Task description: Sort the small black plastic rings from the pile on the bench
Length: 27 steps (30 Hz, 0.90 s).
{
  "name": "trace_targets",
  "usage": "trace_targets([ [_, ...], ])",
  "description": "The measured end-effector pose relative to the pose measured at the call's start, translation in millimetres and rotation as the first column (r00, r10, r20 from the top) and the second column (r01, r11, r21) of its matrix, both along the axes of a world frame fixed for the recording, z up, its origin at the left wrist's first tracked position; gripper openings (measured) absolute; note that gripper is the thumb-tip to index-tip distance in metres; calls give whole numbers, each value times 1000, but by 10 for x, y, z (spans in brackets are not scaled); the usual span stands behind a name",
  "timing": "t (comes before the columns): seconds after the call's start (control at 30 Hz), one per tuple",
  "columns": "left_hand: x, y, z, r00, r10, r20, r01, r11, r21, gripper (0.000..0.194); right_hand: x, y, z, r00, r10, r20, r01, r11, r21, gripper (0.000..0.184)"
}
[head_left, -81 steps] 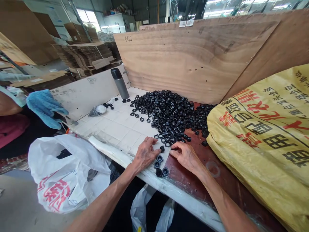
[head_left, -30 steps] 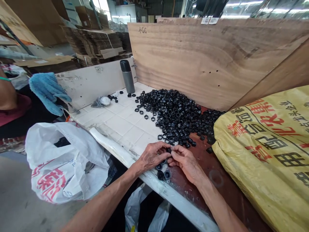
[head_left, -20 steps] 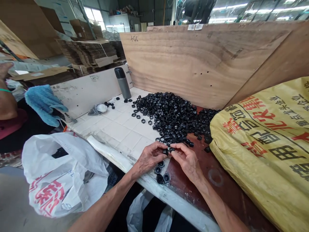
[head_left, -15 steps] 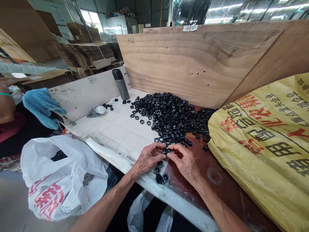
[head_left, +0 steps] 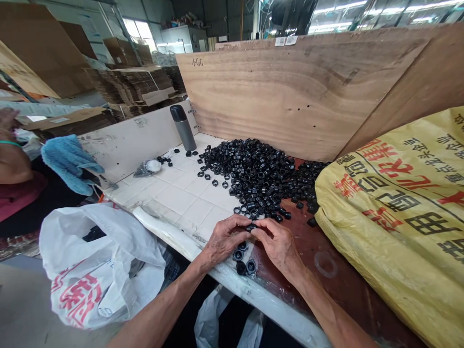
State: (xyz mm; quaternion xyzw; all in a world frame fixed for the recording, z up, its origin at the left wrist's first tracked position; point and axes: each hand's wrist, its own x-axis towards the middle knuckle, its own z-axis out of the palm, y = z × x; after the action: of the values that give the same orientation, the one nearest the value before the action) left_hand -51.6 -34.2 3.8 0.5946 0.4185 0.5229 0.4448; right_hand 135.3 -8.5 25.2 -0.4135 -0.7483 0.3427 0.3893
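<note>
My left hand (head_left: pixel 227 238) and my right hand (head_left: pixel 276 239) meet fingertip to fingertip near the front of the table. Pinched between them is a small black plastic cap (head_left: pixel 251 227), its shape partly covered by the fingers; a second part joined to it cannot be made out clearly. Just below the hands, several black caps (head_left: pixel 238 255) lie on the tabletop, some with their hollow side up. Beyond the fingers spreads a large heap of black plastic rings (head_left: pixel 259 176), with a few loose rings (head_left: pixel 215 183) at its left.
A grey flask (head_left: pixel 183 129) stands at the back left, near a small plastic bag (head_left: pixel 148 167). A yellow sack (head_left: pixel 398 208) covers the right side. A wooden board (head_left: pixel 275 96) walls the back. A white carrier bag (head_left: pixel 105 270) hangs at left, near a blue towel (head_left: pixel 68 162) and another person's arm (head_left: pixel 12 159).
My hands have come together from apart, first with a black cap by the left fingers. A black piece in the right fingers has met the left hand's piece. The view shifts slightly.
</note>
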Motion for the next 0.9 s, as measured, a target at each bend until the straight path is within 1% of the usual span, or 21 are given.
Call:
trace_targets([
  [0.2, 0, -8, 45, 1000, 10, 12, -10, 1000, -25, 24, -3, -32, 54, 999, 2, -39, 0, 998, 60, 8],
  [0.3, 2, -8, 50, 1000, -1, -26, 1, 1000, -12, 23, -7, -30, 56, 998, 2, -56, 2, 998, 56, 7],
  [0.37, 4, -8, 43, 999, -2, -48, 2, 1000, 4, 23, -10, -22, 42, 998, -6, -55, 7, 1000, 25, 6],
  [0.4, 5, -8, 41, 999, -1, -51, 1, 1000, 8, 23, -12, -19, 30, 998, -9, -56, 8, 1000, -11, 8],
  [0.47, 8, -9, 50, 999, 3, -49, -2, 1000, 11, 25, -14, -15, -2, 999, -5, -45, 1, 995, -96, 15],
  [0.53, 13, -9, 81, 998, -8, -64, 9, 1000, 22, 25, -13, -15, -39, 1000, -4, 12, 5, 993, -118, 23],
  [0.63, 24, -11, 147, 993, -45, -110, 51, 997, 51, 20, -9, -23, -66, 989, -47, 142, 46, 999, 4, 35],
  [0.67, 27, -12, 161, 991, -55, -119, 62, 997, 53, 19, -8, -27, -60, 986, -61, 152, 57, 998, 32, 35],
  [0.77, 32, -17, 152, 994, -55, -89, 56, 998, 14, 21, -4, -46, 1, 997, -41, 71, 39, 999, 27, 21],
  [0.83, 28, -17, 109, 999, -27, -38, 26, 999, -24, 23, 4, -54, 46, 1000, 18, 22, -18, 999, 34, 21],
  [0.9, 22, -15, 65, 1000, -3, -2, 3, 999, -43, 25, 14, -51, 60, 998, 57, 32, -59, 996, 60, 20],
])
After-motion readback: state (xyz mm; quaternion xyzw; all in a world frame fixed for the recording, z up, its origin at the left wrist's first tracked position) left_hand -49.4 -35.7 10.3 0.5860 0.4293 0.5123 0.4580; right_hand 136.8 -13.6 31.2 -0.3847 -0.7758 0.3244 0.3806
